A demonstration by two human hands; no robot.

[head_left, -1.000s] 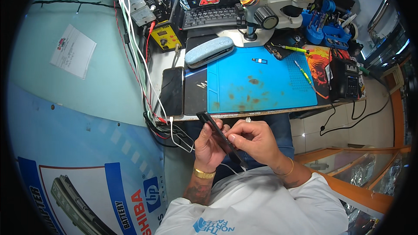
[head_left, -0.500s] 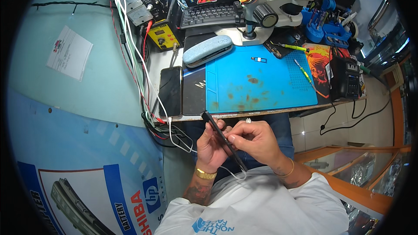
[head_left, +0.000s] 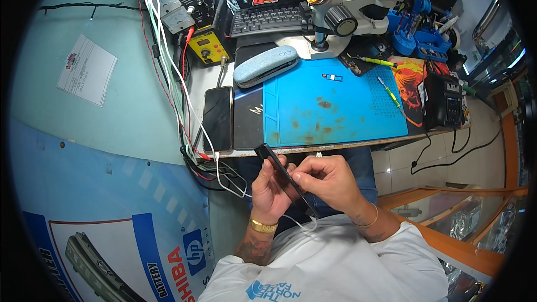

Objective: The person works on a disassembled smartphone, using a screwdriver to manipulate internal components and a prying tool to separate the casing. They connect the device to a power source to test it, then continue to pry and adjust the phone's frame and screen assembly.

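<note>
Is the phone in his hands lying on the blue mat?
No, both hands, left hand and right hand, hold the phone below the desk edge, off the blue mat.

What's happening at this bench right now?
A person sits at a repair bench holding a dark phone edge-on in front of their lap. The left hand cradles it from behind; the right hand pinches its edge. A white cable trails by it. Another phone lies beside the blue mat, under a microscope.
</note>
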